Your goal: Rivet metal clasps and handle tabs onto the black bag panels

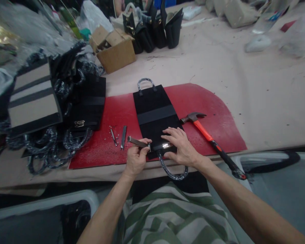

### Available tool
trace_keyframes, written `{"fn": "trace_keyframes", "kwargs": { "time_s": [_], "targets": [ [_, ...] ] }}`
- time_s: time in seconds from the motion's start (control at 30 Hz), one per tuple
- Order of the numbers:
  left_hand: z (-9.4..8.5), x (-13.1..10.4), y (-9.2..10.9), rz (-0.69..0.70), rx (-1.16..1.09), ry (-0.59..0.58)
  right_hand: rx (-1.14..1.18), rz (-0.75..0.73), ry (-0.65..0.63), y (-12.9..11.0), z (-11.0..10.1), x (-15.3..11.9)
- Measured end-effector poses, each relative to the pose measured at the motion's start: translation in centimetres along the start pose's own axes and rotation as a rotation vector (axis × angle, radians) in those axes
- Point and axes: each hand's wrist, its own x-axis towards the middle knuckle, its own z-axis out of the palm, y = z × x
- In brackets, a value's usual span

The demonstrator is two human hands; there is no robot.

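Observation:
A black bag panel [155,105] lies on the red mat [203,98], with one wrapped handle at its far end and another at the near edge. My left hand [137,157] pinches a metal punch tool [138,142], held at a slant with its end at the panel's near left part. My right hand [179,145] rests on the near part of the panel with its fingers spread, beside a shiny metal clasp [167,145]. To the right lies a hammer [203,130] with an orange and black grip. Left of my left hand are a flat metal bar [123,137] and a thin metal tool [113,136].
A pile of black bag panels [88,105] with wrapped handles fills the left of the table [218,61]. Behind are a cardboard box [117,54] and several finished black bags [159,32]. Plastic bins [91,200] stand below the near table edge.

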Motion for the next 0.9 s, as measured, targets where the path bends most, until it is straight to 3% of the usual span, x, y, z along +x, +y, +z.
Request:
{"fn": "trace_keyframes", "kwargs": {
  "time_s": [0.1,0.3,0.53,0.9],
  "targets": [
    [-0.6,0.4,0.0,-0.044,-0.053,-0.051,0.024,0.022,0.025,-1.9,-0.2,-1.2],
    [-1.3,1.2,0.2,-0.092,-0.116,-0.132,-0.109,0.003,-0.116,-5.2,-0.1,-2.4],
    [-1.1,0.7,-0.1,-0.102,-0.153,-0.098,-0.187,0.025,-0.196,-5.6,0.4,-1.6],
    [-1.2,1.1,-0.3,-0.114,-0.161,-0.120,-0.202,0.059,-0.211,-5.8,1.0,-1.2]
  ]
}}
